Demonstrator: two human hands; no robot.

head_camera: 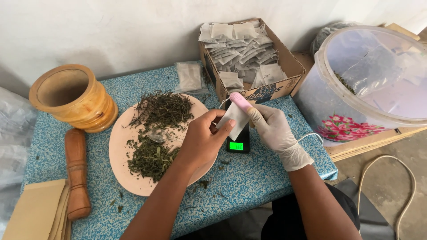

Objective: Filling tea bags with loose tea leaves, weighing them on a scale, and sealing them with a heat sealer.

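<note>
Sealing step: just right of the herb plate [122, 151], left hand [202, 140] pinches a tea bag [233, 118]; gloved right hand [273, 129] grips the pink sealer [240, 101] (steady alignment needed).

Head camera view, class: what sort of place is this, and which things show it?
Probably a small home workshop for packing herbal tea by hand. Dried leaves sit on a pink plate, a cardboard box holds filled sachets, and both hands hold a sachet above a pocket scale.
</note>
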